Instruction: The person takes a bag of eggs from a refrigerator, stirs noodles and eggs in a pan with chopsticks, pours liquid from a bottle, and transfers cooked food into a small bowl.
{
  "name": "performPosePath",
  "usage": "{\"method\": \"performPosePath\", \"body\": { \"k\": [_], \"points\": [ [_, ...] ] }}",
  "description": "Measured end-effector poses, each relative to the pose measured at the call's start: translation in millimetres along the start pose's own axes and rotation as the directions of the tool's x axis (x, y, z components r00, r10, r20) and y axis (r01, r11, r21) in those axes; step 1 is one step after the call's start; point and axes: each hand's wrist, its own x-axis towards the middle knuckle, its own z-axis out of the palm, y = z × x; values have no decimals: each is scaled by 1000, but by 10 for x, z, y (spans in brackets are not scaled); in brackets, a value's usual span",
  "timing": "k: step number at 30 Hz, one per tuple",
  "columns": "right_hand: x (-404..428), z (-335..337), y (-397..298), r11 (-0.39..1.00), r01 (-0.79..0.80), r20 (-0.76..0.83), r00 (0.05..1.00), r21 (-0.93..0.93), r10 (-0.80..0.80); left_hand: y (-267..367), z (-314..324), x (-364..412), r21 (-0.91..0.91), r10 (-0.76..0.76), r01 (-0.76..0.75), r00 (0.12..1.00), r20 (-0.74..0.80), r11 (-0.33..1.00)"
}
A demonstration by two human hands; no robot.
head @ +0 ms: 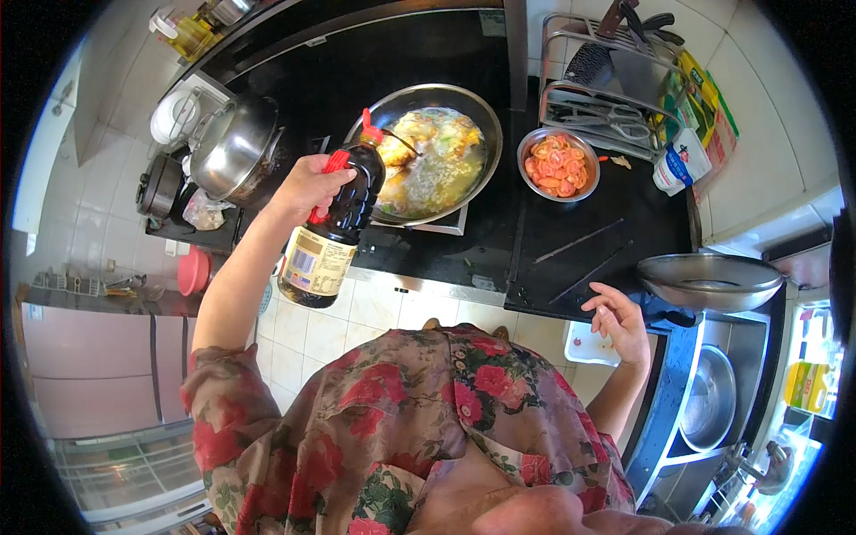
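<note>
My left hand [313, 186] grips the red handle of a large plastic bottle of dark sauce [364, 180], likely soy sauce. The bottle leans toward the wok [496, 144], its red flip cap [368, 122] open. A thin dark stream [402, 142] runs from the mouth into the wok. Browned egg-like pieces [408, 130] and bubbling pale liquid [435, 177] fill the wok, which sits on a stove. Empty, with its fingers loosely bent and apart, my right hand [618, 321] hovers by the counter's front edge, near two dark chopsticks [580, 239].
A metal bowl of sliced tomatoes [558, 166] stands right of the wok. Behind it a rack [555, 87] holds knives and scissors. A steel pot [234, 150] is at left. An empty-looking pan [709, 281] rests near the sink, which holds a metal basin [709, 398].
</note>
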Motion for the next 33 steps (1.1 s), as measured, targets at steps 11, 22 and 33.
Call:
{"method": "performPosePath", "body": {
  "k": [11,22,33],
  "points": [
    [-9,56,-84,1000,-18,50,999,14,18,36,81,-311,61,76,-76,997,17,995],
    [33,86,-68,1000,28,107,994,4,-28,-248,-33,-579,77,12,-12,1000,4,997],
    [58,118,-114,999,40,139,989,-10,-38,-283,-43,-669,88,-10,10,1000,-8,996]
  ]
}}
